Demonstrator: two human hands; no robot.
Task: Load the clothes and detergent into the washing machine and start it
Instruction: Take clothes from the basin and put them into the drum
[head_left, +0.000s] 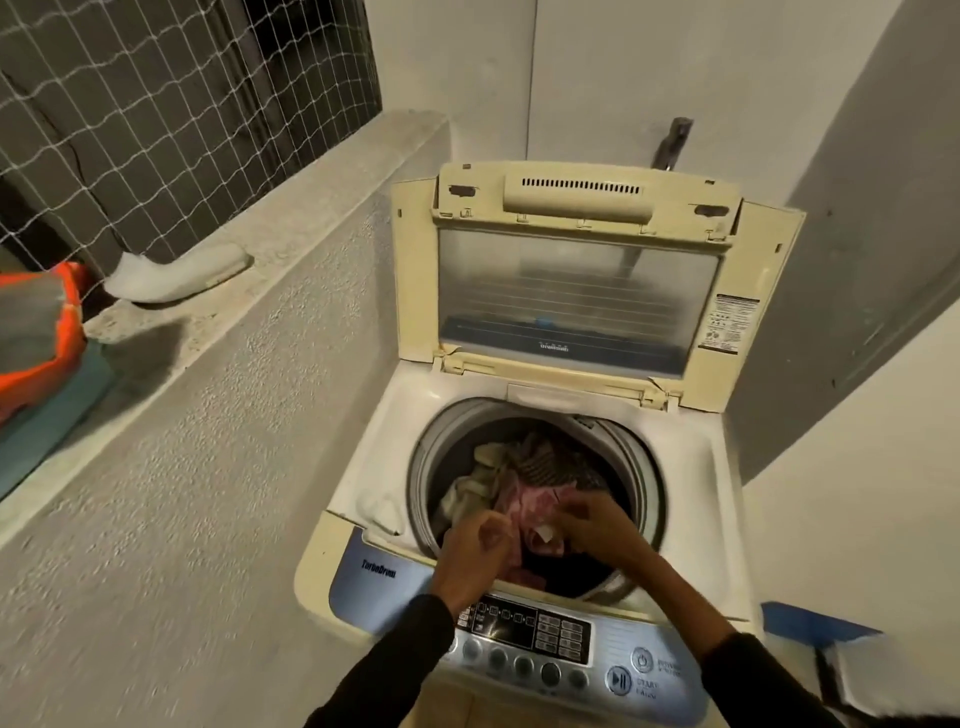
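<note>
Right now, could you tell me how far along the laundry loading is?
Done: the lid is up and clothes fill the drum. In hand: the left hand and right hand both grip a pink garment over the drum. Left: no detergent shows yet, the lid needs closing, and the start button is untouched.

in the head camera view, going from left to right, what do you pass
Orange bag → white bundle on the ledge → left hand → pink garment in the drum → right hand → blue-and-white box.
</note>
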